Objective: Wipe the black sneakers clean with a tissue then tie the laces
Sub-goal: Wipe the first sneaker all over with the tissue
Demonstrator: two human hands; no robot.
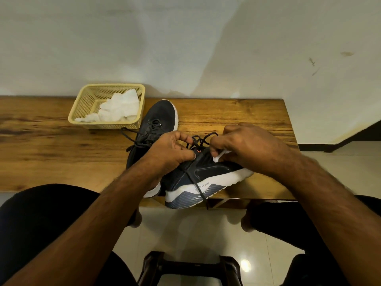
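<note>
Both hands work at the laces (199, 141) of the near sneaker (206, 178). Left hand (172, 150): grip closed, thumb and curled fingers pinching a strand of black lace at the shoe's throat. Right hand (245, 149): grip closed likewise, fingers curled round a lace loop, with a small wad of white tissue (219, 156) caught under them.

Directly beneath both grips, the near sneaker lies tipped on its side on the counter (237, 116), its white and grey sole facing the viewer and overhanging the counter's front edge; one loose lace end trails down across the sole. Just beyond the left grip, and touching the near shoe, the second sneaker (158, 118) stands upright, toe pointing away, its laces loose and spilling leftward over the wood.

Farther beyond the left grip, against the wall, a pale yellow perforated basket (82, 108) holds crumpled white tissues (119, 108); its near right corner sits just beside the second sneaker's toe. Below the grips, a dark stool (185, 265) stands on the tiled floor (195, 230).
</note>
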